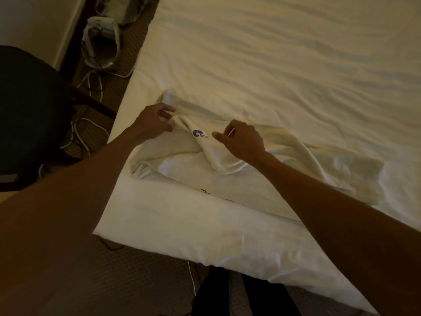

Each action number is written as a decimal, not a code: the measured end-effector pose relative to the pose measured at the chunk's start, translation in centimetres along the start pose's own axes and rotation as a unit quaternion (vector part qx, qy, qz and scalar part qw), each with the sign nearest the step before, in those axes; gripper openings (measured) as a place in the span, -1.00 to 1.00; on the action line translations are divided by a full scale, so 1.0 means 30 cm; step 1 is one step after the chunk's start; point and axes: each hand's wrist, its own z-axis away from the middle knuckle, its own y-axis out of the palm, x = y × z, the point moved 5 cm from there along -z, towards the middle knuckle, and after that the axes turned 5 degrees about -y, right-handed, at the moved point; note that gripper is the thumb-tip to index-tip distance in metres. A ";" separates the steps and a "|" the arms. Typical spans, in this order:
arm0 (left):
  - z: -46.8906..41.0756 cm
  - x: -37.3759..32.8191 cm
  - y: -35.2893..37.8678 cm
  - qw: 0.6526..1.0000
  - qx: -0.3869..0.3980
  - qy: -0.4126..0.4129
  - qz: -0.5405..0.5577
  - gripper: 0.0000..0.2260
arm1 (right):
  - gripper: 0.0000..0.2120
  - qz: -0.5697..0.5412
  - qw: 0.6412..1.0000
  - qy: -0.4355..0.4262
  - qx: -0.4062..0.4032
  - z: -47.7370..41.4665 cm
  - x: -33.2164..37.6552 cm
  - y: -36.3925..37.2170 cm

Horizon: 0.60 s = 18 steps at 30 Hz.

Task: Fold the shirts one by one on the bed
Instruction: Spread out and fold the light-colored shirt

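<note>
Observed: crumpled cream-white cotton shirt (227, 169) with small purple chest logo (200, 134) lies bunched near the corner of the white-sheeted bed (273, 65); your left hand (152, 123) pinches fabric at its upper edge; your right hand (242, 142) curls onto a raised ridge beside the logo, apparently pinching it. No fold visible; judged early: spreading flat and all folding remain; no finished shirts in view.

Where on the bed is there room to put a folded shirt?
Free: the wide bare bed beyond the shirt, far and right; also a narrow strip between the shirt and the bed's near edge. Crowded: the near left corner, where left hand and right hand pinch the crumpled shirt.
</note>
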 end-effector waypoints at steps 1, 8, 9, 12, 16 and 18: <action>-0.004 0.002 0.003 1.000 0.001 0.005 -0.012 -0.53 | -0.48 0.055 0.998 -0.021 0.027 -0.006 0.025 0.023; -0.048 -0.007 0.025 0.957 -0.100 0.086 -0.257 -0.77 | -0.72 0.223 0.971 -0.029 0.086 -0.024 0.014 0.049; -0.050 -0.013 0.032 0.946 -0.114 0.091 -0.289 -0.76 | -0.73 0.212 0.974 -0.008 0.086 -0.026 -0.004 0.030; -0.046 -0.026 0.053 0.929 -0.128 0.102 -0.332 -0.69 | -0.76 0.268 0.956 0.004 0.121 -0.009 -0.058 -0.007; -0.034 -0.009 0.041 0.975 -0.123 0.080 -0.165 -0.67 | -0.79 0.240 0.962 0.006 0.128 0.013 -0.129 -0.031; -0.027 -0.001 -0.007 0.975 -0.202 0.050 -0.072 -0.72 | -0.77 0.187 0.981 0.000 0.049 -0.002 -0.138 -0.053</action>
